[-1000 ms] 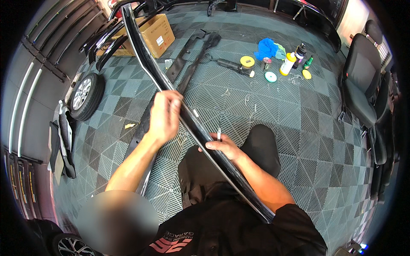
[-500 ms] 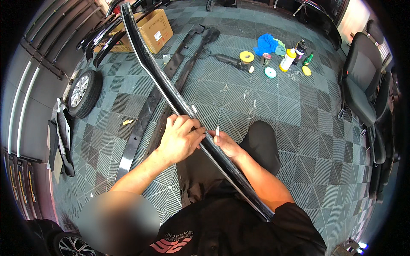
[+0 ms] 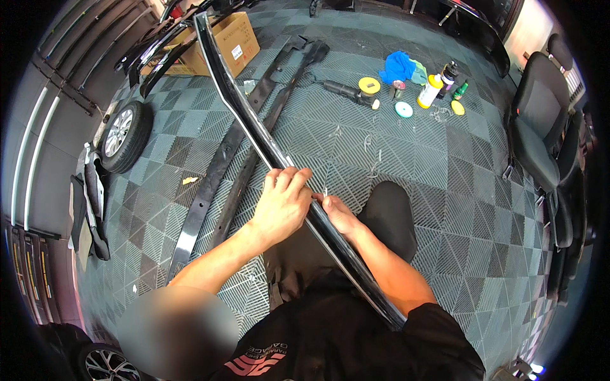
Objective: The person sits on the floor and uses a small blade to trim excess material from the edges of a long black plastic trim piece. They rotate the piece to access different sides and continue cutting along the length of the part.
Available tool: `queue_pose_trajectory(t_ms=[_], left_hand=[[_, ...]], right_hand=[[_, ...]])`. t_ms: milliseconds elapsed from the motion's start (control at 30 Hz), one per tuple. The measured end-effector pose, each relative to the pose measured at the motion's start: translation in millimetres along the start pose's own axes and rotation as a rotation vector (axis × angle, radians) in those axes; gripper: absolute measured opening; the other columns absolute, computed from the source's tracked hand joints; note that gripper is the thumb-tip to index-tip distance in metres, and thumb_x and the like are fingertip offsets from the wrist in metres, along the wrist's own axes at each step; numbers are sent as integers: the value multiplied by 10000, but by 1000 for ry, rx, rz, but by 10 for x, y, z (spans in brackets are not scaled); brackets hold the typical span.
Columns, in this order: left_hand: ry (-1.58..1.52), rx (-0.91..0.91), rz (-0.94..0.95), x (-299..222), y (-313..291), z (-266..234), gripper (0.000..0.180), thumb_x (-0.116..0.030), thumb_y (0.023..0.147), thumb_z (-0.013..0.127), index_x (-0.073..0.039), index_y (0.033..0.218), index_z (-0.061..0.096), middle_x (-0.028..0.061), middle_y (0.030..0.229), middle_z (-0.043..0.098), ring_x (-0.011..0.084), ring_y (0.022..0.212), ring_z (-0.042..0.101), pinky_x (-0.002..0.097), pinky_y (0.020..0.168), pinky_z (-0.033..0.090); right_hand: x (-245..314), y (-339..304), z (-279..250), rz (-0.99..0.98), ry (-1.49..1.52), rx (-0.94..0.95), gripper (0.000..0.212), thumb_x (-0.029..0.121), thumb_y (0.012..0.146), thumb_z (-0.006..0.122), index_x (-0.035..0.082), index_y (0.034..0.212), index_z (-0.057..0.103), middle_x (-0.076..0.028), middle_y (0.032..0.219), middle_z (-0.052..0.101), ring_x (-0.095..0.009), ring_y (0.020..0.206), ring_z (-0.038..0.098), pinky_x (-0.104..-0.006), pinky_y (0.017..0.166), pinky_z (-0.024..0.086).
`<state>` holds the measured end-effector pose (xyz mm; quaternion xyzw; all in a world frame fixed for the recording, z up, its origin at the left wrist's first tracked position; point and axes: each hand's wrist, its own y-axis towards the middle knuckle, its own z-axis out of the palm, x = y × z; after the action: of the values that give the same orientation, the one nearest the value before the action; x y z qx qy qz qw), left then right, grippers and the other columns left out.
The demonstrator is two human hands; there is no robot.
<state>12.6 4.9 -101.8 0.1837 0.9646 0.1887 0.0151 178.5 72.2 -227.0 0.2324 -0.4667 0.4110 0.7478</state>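
Observation:
A long, glossy black car trim piece (image 3: 244, 116) runs diagonally from the upper left down to my right upper arm, across my lap. My left hand (image 3: 284, 202) is closed over its middle, the fingers curled across the upper edge. Just beside it, on the right edge, my right hand (image 3: 337, 214) is closed with thumb and fingers at the trim. A small thin pointed tool (image 3: 326, 191), perhaps a blade, sticks up from the right hand's grip; its handle is hidden.
Two long dark panels (image 3: 206, 184) lie on the tiled floor to the left. Ahead on the right are a black polisher (image 3: 346, 92), pads, bottles (image 3: 430, 91) and a blue cloth (image 3: 399, 66). A wheel (image 3: 127, 136), a cardboard box (image 3: 232, 44) and car seats (image 3: 540, 114) stand around.
The trim's far end has swung slightly right and the trim has rolled a little. My left hand has shifted right with it, and the tool's tip shows less above my right hand.

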Motion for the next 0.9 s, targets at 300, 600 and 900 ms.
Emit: queue_pose_trajectory(t_ms=[300, 600, 900], left_hand=[[42, 58, 164, 200, 33, 85, 268, -230, 722, 714, -27, 879, 638, 126, 1234, 558, 299, 1226, 485, 499, 1050, 370], [203, 140, 302, 438, 77, 102, 316, -289, 761, 645, 2, 882, 665, 172, 1157, 603, 329, 1198, 511, 537, 1050, 358], [67, -72, -5, 1033, 991, -336, 130, -130, 838, 705, -44, 887, 620, 129, 985, 618, 328, 997, 584, 444, 895, 464]], right_hand=[[-47, 39, -19, 50, -60, 47, 1048, 810, 840, 522, -83, 1385, 471, -7, 1057, 645, -54, 929, 577, -208, 779, 486], [51, 132, 83, 172, 78, 50, 564, 303, 904, 767, -28, 1316, 570, -49, 1105, 674, -106, 1000, 616, -261, 893, 493], [153, -20, 96, 247, 100, -47, 349, 231, 908, 752, 17, 1171, 668, -61, 993, 740, -115, 888, 675, -270, 826, 534]])
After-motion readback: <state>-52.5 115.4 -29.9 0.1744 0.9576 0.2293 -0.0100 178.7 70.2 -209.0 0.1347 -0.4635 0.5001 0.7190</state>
